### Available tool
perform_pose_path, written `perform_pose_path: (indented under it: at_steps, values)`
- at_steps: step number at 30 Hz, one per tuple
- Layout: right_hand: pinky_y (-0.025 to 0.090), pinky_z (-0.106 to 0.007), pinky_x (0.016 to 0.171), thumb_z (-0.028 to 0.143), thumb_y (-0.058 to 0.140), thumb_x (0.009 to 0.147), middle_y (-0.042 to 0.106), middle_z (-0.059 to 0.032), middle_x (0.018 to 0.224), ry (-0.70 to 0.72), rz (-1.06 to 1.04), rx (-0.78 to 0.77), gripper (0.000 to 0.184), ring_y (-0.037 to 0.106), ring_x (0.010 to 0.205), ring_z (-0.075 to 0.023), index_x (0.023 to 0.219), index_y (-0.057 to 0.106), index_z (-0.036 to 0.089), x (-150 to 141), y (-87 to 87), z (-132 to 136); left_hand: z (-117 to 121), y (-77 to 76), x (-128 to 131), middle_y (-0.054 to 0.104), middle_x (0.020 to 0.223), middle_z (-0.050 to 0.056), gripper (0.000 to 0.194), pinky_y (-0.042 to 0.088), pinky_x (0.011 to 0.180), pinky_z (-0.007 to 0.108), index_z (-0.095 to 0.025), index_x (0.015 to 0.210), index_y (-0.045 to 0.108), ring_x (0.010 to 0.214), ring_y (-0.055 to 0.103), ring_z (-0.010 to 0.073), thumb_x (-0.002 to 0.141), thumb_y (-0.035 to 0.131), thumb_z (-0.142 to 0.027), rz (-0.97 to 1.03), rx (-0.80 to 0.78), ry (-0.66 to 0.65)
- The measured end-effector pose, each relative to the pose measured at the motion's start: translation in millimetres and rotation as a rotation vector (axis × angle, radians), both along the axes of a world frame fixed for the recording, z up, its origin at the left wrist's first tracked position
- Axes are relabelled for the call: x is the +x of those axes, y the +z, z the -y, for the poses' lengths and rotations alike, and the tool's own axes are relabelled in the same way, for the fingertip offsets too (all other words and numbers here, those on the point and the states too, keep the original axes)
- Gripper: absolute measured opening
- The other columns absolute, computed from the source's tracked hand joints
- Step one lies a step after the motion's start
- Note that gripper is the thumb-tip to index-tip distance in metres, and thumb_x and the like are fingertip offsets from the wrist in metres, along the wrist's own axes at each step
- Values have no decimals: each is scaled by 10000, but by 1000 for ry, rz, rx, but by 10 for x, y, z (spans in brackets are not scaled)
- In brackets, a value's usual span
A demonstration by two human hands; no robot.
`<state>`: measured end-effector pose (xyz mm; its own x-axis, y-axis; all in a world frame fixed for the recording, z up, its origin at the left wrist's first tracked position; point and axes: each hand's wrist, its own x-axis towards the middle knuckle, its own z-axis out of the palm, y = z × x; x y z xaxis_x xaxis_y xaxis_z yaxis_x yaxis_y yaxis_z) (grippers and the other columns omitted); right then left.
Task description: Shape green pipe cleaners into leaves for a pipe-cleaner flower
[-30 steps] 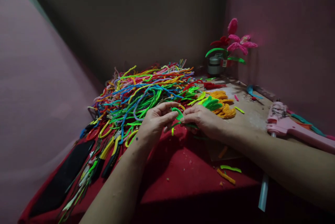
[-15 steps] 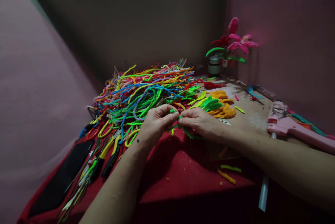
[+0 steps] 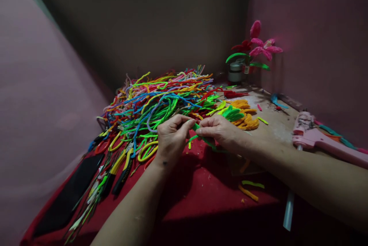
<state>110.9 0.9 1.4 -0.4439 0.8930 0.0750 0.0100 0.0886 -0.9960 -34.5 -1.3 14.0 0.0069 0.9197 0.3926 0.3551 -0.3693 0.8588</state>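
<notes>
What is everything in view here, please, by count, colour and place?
Fuzzy stems: many, multicoloured, centre pile
Held stem: count unclear, green, between hands
Loops: several, orange, green, right
Scraps: several, orange, lime, front right
Pliers: one, yellow and black, left
Flat slab: one, black, left
Glue gun: one, pink, right
Rod: one, translucent, below gun
Flowers: several, pink and red, back right
Container: one, grey, near flowers
Cloth: one, red, front
Left hand: one, bare, pinching stem
Right hand: one, bare, pinching stem

The left forearm [image 3: 133, 207] and right forearm [image 3: 301, 177] converge over the near edge of the table [image 3: 198, 196]; left hand [image 3: 173, 135] and right hand [image 3: 222, 131] nearly meet, fingers [image 3: 207, 122] curled, thumbs pinching.
</notes>
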Motion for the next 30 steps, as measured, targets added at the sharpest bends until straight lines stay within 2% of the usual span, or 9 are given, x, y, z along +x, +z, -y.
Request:
perform_pose_path:
  at_steps: [5,8,10,13,17,20,22,26,30]
  values:
    - [191,-217,402,287,532,677,358,67,404,-99,47,51,233,287,379,-49,504,435,164,14,-2,-41,-65,76,-115,487,477,-46,217,277,384,179,-150,680,592,389,372,50,742,564,-356,91,-98,-11]
    - [216,-213,414,313,528,678,378,60,434,-161,44,83,234,304,404,-53,519,452,159,23,-14,-71,-69,81,-146,541,544,-24,207,325,441,185,-141,723,624,460,435,68,708,607,-347,-104,-171,-177]
    - [221,-212,423,321,524,681,374,59,448,-195,65,104,238,303,422,-54,523,456,157,20,-28,-83,-44,57,-116,580,610,-3,164,367,531,201,-143,691,628,552,483,90,701,616,-307,-293,-56,-227]
    - [215,-216,437,322,524,688,353,60,456,-252,114,148,259,293,440,-55,507,435,160,8,-55,-89,-7,16,-59,551,598,-2,174,341,562,214,-148,632,590,569,457,95,753,551,-266,-554,155,-186]
    - [198,-222,442,306,532,700,335,64,450,-306,98,170,279,277,436,-54,497,397,171,24,-58,-106,-76,16,-126,514,560,-20,191,305,531,213,-158,636,566,531,418,88,771,517,-283,-620,94,-121]
    - [191,-230,434,303,537,711,336,67,445,-388,-34,134,281,267,418,-56,512,380,181,69,-36,-156,-164,28,-227,484,523,-29,176,285,490,204,-158,618,563,498,395,85,738,543,-285,-456,-40,22]
    - [211,-231,439,316,557,710,355,65,458,-422,-163,112,279,283,423,-58,530,393,180,83,-32,-193,-173,14,-222,464,504,-37,186,258,444,195,-148,637,569,443,355,69,731,549,-307,-227,-199,20]
    - [277,-221,471,377,627,677,418,55,500,-345,-347,63,293,345,457,-61,567,456,167,38,-83,-209,-75,-70,14,550,662,-6,228,314,430,181,-128,819,624,457,410,47,715,601,-330,266,-494,-340]
    - [334,-226,459,387,645,676,465,56,497,-224,-465,-19,261,406,430,-74,637,497,175,-27,-141,-140,-22,-148,235,547,699,0,176,384,468,183,-121,795,610,523,478,58,688,644,-256,623,-586,-477]
